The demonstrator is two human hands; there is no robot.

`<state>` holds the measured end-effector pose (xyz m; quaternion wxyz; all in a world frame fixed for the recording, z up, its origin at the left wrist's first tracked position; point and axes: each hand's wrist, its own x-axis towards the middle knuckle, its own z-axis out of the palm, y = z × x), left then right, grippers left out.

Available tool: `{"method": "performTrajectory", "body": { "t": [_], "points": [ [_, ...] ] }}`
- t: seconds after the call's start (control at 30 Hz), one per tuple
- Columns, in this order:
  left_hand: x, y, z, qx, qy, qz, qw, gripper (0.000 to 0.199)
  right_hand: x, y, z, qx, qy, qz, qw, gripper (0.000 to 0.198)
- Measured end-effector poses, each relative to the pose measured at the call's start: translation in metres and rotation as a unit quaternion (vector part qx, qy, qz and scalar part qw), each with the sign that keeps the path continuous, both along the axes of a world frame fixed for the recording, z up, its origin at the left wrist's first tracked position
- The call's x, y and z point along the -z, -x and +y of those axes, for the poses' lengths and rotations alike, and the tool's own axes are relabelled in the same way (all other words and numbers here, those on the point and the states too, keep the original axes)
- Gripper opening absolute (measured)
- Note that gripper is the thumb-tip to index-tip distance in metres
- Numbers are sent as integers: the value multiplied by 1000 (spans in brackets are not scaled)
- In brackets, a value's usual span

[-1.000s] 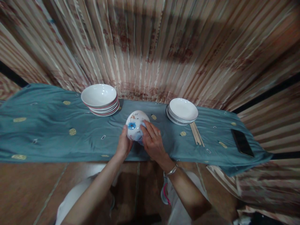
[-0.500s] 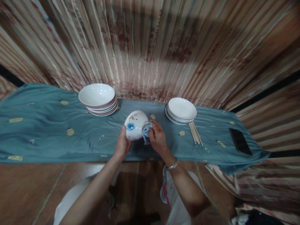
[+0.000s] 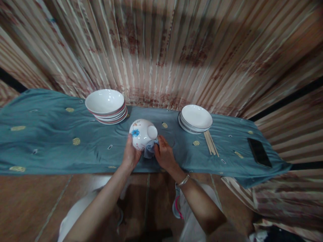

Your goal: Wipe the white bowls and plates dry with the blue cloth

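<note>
A white bowl [image 3: 141, 131] with a blue flower print is tipped on its side above the middle of the table, its foot ring turned to the right. My left hand [image 3: 131, 155] grips its lower left rim, the thumb on the outer wall. In my right hand [image 3: 164, 154] is a bunched grey-blue cloth [image 3: 149, 150], pressed to the underside of the bowl just below the foot. A silver bracelet [image 3: 183, 180] circles my right wrist. The inside of the bowl is hidden.
Stacked white bowls [image 3: 105, 102] stand back left; stacked white plates [image 3: 196, 117] stand back right. Several chopsticks [image 3: 211, 143] lie in front of the plates. A black phone [image 3: 259, 152] rests near the right end of the teal tablecloth [image 3: 55, 134]. Behind hangs a patterned curtain [image 3: 156, 50].
The bowl has turned so its foot ring now shows, and it has shifted slightly left. My right hand with the cloth has moved left and down, from the foot to below it.
</note>
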<state>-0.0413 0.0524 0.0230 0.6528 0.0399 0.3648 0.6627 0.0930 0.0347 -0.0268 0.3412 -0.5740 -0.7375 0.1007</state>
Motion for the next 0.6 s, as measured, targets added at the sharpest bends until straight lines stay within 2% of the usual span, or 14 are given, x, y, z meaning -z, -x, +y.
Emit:
{"method": "performTrajectory", "body": {
  "t": [0.23, 0.4, 0.6],
  "points": [
    [-7, -3, 0, -15, 1, -26, 1000, 45, -1, 6, -6, -11, 29, -51, 998, 48],
    [-5, -2, 1, 12, 3, -19, 1000, 48, -3, 13, -11, -7, 55, -96, 994, 51],
    [-4, -4, 1, 28, -9, 3, 1000, 38, 0, 18, -17, -20, 63, -112, 992, 50]
  ]
}}
